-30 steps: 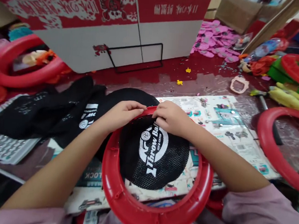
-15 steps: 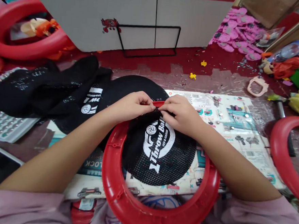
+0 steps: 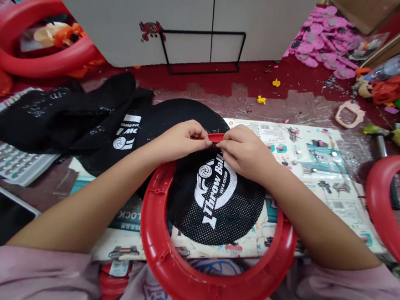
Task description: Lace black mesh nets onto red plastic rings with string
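A red plastic ring [image 3: 216, 292] lies hollow side up before me, its near part over my lap. A round black mesh piece [image 3: 228, 229] with a white "Throw Ball" print lies across its opening. At the ring's far edge, my left hand [image 3: 192, 140] pinches the mesh edge against the rim. Close beside it on the right, my right hand [image 3: 243, 150] pinches the same edge, the fingertips almost touching. The fingers hide the exact grip. More black mesh pieces [image 3: 103, 111] are heaped beyond and to the left.
Printed card sheets [image 3: 324, 177] lie under the ring. Another red ring [image 3: 377, 203] is at the right, one more [image 3: 37, 68] at upper left. A tray of metal discs [image 3: 21, 165] sits left. A black wire frame [image 3: 205, 72] and pink parts [image 3: 317, 39] are at the back.
The whole view has shifted slightly, so things appear a little further right and higher. Both hands keep their pinch at the ring's far edge, with only small finger movement.
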Available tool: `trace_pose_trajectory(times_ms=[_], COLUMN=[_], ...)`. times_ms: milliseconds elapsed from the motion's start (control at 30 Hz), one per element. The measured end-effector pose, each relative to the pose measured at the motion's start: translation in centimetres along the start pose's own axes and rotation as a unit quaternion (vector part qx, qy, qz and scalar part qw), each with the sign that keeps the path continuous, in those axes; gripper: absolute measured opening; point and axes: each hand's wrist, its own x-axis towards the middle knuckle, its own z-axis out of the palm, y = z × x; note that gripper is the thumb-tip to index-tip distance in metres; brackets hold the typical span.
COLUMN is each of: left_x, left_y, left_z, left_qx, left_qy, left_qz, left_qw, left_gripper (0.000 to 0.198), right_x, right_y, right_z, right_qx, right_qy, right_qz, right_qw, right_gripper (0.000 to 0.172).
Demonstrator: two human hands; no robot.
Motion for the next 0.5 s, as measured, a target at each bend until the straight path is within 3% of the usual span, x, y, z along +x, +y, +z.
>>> trace_pose_trajectory(times_ms=[200, 500], left_x=[0.01, 0.19], left_y=[0.04, -0.01], left_z=[-0.06, 0.09], left_qx=[-0.011, 0.049], left_qy=[-0.01, -0.003], left_qz=[0.0, 0.028], left_qw=[1.0, 0.998], left_gripper=[0.019, 0.02], right_x=[-0.08, 0.07], right_y=[-0.02, 0.01], right_z=[0.08, 0.38], right_qx=[-0.007, -0.03], right_qy=[0.02, -0.004], right_qz=[-0.018, -0.004], right_qw=[1.0, 1.0], right_gripper=[0.028, 0.029])
